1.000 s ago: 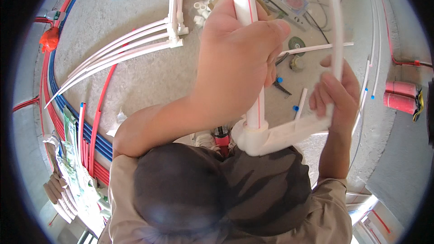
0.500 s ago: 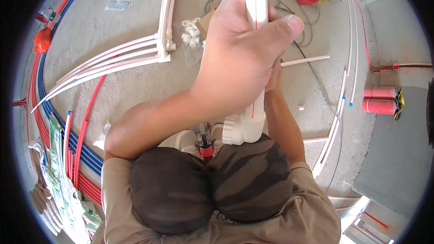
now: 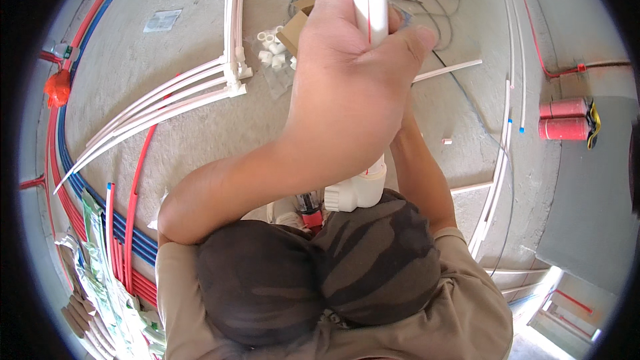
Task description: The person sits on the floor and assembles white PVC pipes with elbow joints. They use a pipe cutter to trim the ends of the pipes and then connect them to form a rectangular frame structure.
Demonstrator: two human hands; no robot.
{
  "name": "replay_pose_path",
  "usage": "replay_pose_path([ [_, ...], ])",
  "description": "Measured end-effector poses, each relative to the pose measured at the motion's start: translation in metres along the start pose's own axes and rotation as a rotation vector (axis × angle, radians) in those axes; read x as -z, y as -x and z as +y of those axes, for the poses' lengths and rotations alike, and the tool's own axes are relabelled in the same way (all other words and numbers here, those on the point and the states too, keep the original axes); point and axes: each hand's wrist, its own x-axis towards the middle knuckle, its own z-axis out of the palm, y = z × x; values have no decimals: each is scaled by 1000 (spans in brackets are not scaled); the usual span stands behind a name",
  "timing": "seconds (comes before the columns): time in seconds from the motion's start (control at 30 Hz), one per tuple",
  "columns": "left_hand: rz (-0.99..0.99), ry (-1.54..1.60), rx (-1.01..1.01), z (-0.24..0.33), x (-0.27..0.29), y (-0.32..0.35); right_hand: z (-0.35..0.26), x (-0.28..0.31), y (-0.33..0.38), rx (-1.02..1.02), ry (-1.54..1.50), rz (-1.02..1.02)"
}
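In the middle, my left hand (image 3: 350,87) is wrapped round a white plastic pipe (image 3: 369,0) with a thin red stripe. The pipe runs upright in the picture and leaves it at the top. Below my fist, a white elbow fitting (image 3: 357,190) with a ribbed collar sits on the pipe's near end, just over my knee in dark camouflage trousers. My right forearm (image 3: 425,173) reaches up behind my left hand, which covers the right hand's fingers. Between my knees is a tool with a red end (image 3: 312,217), partly hidden.
White pipes (image 3: 160,103) lie on the concrete floor at left, beside loose white fittings (image 3: 272,47) and a cardboard box (image 3: 293,30). Red and blue conduits (image 3: 133,243) curve along the left. Two red cylinders (image 3: 563,120) lie at right; a cable (image 3: 467,100) crosses the floor.
My left hand has dropped slightly along with my view's shift, covering more of the pipe just above the elbow fitting. It still grips the pipe. The right hand's fingers are now more hidden.
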Motion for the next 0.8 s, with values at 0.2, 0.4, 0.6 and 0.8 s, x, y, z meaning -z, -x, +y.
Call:
replay_pose_path([
  [0.2, -14, 6, -4, 1, -3, 4, 10, 5, 0, 30, -50, -17],
  [0.4, -20, -58, 49, 0, -1, 4, 30, -5, -6, 93, -59, 82],
  [0.6, -47, 32, 24, -1, 0, 8, 45, 18, -12, 330, 482, 38],
  [0.8, -291, -30, 76, -7, 20, 6, 45, -22, -12, 470, 345, 95],
])
